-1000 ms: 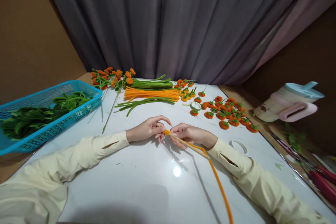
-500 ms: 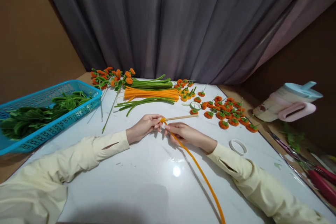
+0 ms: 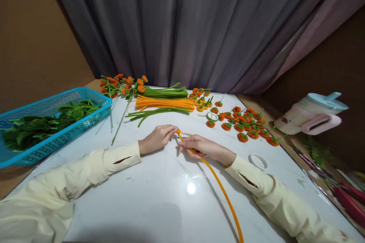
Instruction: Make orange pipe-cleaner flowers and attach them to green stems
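Note:
Above the middle of the white table, my left hand (image 3: 159, 138) pinches the small coiled end of an orange pipe cleaner (image 3: 224, 191). This coil sits around the end of a thin wooden stick (image 3: 186, 133). My right hand (image 3: 201, 145) is closed on the orange strand just right of the coil, its fingers also beside the stick, much of which is hidden behind it. From my right hand the strand's long tail curves down toward the near edge of the view.
A blue basket (image 3: 57, 139) of green leaves stands left. Behind my hands lie orange strips (image 3: 165, 103), green strips (image 3: 165, 92) and orange flowers (image 3: 248, 121). At right are a white ring (image 3: 258, 161), a cup (image 3: 310, 112) and red-handled pliers (image 3: 349, 201).
The stick has swung so that most of it is now hidden behind my right hand. My left fingers have shifted slightly around the coil.

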Motion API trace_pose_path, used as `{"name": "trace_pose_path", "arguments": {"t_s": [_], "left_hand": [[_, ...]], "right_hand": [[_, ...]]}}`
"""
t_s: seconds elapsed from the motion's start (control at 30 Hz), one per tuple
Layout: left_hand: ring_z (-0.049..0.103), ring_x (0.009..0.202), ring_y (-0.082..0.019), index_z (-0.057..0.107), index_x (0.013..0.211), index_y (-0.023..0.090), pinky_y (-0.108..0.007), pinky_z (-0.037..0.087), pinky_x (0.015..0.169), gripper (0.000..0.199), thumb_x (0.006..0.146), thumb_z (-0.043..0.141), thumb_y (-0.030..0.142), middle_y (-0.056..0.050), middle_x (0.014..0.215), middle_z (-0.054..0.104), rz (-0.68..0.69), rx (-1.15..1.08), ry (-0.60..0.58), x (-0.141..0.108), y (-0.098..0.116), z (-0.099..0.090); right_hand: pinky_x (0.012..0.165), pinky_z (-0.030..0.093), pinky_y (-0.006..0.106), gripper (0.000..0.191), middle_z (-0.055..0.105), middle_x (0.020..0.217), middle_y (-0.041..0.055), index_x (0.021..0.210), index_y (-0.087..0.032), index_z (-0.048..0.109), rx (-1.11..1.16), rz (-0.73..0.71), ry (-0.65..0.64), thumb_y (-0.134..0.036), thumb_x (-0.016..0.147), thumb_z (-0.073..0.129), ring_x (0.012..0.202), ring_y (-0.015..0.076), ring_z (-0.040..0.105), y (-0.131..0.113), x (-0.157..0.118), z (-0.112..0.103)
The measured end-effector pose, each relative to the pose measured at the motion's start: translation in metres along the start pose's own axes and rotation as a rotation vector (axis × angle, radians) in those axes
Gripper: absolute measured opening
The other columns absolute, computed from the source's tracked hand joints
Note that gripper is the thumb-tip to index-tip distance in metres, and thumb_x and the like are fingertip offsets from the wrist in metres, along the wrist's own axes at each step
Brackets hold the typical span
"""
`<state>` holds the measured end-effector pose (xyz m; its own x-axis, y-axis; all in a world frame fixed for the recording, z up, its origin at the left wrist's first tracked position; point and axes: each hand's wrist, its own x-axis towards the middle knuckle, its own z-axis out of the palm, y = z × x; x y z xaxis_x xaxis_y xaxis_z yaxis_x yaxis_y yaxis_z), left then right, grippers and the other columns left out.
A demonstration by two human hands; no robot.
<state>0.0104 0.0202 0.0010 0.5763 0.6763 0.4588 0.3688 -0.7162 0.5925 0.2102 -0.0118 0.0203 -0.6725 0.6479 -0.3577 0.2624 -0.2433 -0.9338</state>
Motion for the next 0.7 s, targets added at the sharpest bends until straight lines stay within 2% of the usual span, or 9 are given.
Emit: {"name": "trace_pose_path", "arguments": {"t_s": [0.1,0.23,0.3,0.37,0.43,0.5,0.6,0.7], "left_hand": [[0.055,0.06,-0.011,0.063,0.09,0.013,-0.021,0.044,0.062,0.024,0.09,0.04,0.022,-0.003,0.073,0.065,0.02,0.039,0.01,0.001,-0.003,0.0],[0.049,0.052,-0.009,0.065,0.091,0.014,-0.019,0.039,0.055,0.026,0.089,0.041,0.023,0.0,0.062,0.061,-0.064,-0.02,-0.026,0.002,-0.002,-0.003],[0.046,0.049,-0.009,0.066,0.094,0.013,-0.019,0.037,0.053,0.027,0.089,0.042,0.023,0.001,0.058,0.059,-0.101,-0.065,-0.033,0.003,-0.001,-0.005],[0.045,0.049,-0.009,0.067,0.094,0.013,-0.019,0.035,0.052,0.027,0.088,0.043,0.023,0.001,0.057,0.058,-0.119,-0.093,-0.039,0.004,0.0,-0.006],[0.044,0.05,-0.009,0.068,0.091,0.013,-0.019,0.034,0.052,0.027,0.087,0.043,0.023,0.001,0.055,0.056,-0.126,-0.111,-0.052,0.004,0.001,-0.007],[0.043,0.049,-0.009,0.068,0.087,0.013,-0.019,0.033,0.051,0.027,0.087,0.043,0.024,0.002,0.053,0.054,-0.144,-0.135,-0.06,0.005,0.001,-0.008],[0.04,0.046,-0.008,0.067,0.081,0.013,-0.019,0.032,0.049,0.026,0.086,0.044,0.025,0.003,0.049,0.05,-0.196,-0.195,-0.054,0.006,-0.002,-0.008],[0.037,0.039,-0.008,0.064,0.074,0.013,-0.02,0.029,0.045,0.027,0.085,0.044,0.027,0.005,0.042,0.042,-0.269,-0.302,-0.086,0.007,-0.007,-0.009]], "right_hand": [[0.031,0.012,0.019,0.035,0.038,0.037,-0.0089,0.087,-0.011,0.058,-0.044,-0.006,-0.041,-0.044,0.086,0.048,0.031,0.0039,0.016,-0.002,-0.001,-0.006],[0.038,0.021,0.019,0.037,0.033,0.04,-0.0083,0.082,-0.011,0.058,-0.286,0.009,0.043,-0.044,0.088,0.044,0.036,0.0052,0.025,-0.019,-0.009,-0.009],[0.044,0.026,0.02,0.032,0.04,0.046,-0.0051,0.078,-0.012,0.057,-0.531,0.015,0.145,-0.036,0.09,0.04,0.041,0.0066,0.032,-0.031,-0.013,-0.009],[0.05,0.029,0.021,0.025,0.049,0.055,-0.0005,0.074,-0.013,0.056,-0.872,-0.001,0.239,-0.024,0.089,0.04,0.048,0.0083,0.04,-0.042,-0.017,-0.009],[0.052,0.026,0.022,0.02,0.054,0.061,0.0027,0.074,-0.014,0.058,-1.211,-0.004,0.27,-0.016,0.086,0.042,0.053,0.0097,0.043,-0.052,-0.017,-0.009],[0.051,0.023,0.023,0.017,0.057,0.063,0.0051,0.08,-0.014,0.06,-1.467,0.019,0.262,-0.017,0.086,0.044,0.054,0.0113,0.046,-0.059,-0.013,-0.01],[0.051,0.021,0.024,0.018,0.063,0.071,0.0084,0.091,-0.015,0.061,-1.702,-0.01,0.234,-0.016,0.087,0.043,0.057,0.0143,0.053,-0.068,-0.004,-0.013],[0.052,0.021,0.025,0.025,0.066,0.078,0.0082,0.099,-0.018,0.06,-1.818,-0.08,0.176,-0.008,0.085,0.041,0.06,0.015,0.057,-0.076,0.005,-0.014]]}}
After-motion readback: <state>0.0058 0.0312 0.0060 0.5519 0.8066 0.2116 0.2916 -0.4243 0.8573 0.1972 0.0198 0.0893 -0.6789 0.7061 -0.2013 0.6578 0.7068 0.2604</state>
